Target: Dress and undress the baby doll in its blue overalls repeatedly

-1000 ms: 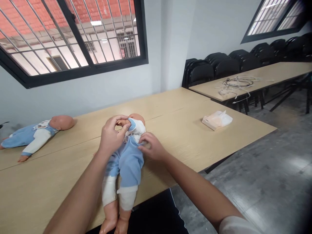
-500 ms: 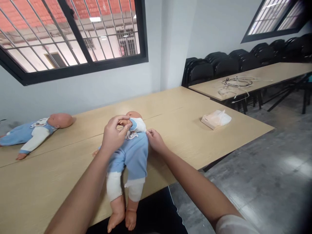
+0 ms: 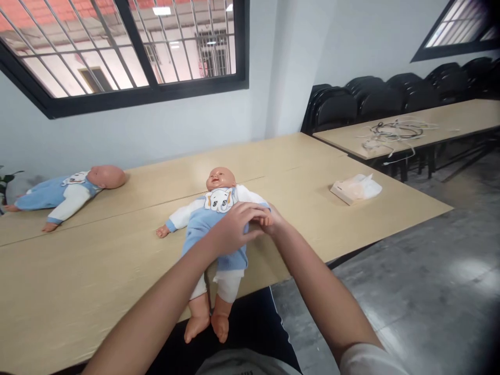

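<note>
A baby doll in a blue and white outfit with an animal face on the chest lies face up on the table, its feet toward me. My left hand reaches across the doll's body, fingers curled over the forearm and cuff of its arm on the right. The doll's small hand sticks out past my fingertips. Close against that same arm is my right hand, its fingers mostly hidden behind the doll's arm and my left hand. The doll's other arm lies stretched out on the tabletop.
A second doll in similar clothes lies at the far left of the table. Toward the right end sits an open box of white tissue-like material. Tangled cables lie on another table, with stacked black chairs behind.
The doll's arm on the right has moved from across its chest out to the side, uncovering the face and chest design. My left hand moved right with it; my right hand now meets it there.
</note>
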`<action>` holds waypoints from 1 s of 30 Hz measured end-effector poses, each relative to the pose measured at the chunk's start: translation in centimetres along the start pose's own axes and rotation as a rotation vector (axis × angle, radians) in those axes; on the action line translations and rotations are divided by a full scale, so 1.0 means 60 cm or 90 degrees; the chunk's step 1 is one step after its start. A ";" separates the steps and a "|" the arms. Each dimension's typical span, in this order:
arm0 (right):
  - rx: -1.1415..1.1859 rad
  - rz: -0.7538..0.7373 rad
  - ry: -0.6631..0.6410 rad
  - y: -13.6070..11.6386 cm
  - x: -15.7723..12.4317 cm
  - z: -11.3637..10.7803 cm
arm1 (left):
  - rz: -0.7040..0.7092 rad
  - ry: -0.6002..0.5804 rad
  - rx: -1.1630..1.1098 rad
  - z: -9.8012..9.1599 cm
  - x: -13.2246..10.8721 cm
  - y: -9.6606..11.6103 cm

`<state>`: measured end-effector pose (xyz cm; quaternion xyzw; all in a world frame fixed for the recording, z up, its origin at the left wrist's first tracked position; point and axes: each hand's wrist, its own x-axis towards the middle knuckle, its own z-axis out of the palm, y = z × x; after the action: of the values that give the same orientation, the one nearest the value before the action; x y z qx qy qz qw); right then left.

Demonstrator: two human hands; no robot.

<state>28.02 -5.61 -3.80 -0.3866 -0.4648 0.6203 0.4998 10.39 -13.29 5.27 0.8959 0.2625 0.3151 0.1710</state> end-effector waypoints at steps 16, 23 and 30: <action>-0.515 -0.349 0.278 -0.052 -0.200 0.055 | -0.347 0.260 0.069 -0.007 -0.379 -0.033; -0.906 -0.546 -0.321 0.021 -0.392 0.268 | -0.365 0.268 0.063 -0.006 -0.353 -0.037; -0.969 -0.552 -0.239 0.056 -0.363 0.284 | -0.344 0.264 0.085 -0.014 -0.349 -0.025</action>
<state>15.44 -30.39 -2.12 -0.2963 -0.9296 -0.0461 0.2143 -4.58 -24.08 -4.77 0.7204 0.5392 0.4158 0.1324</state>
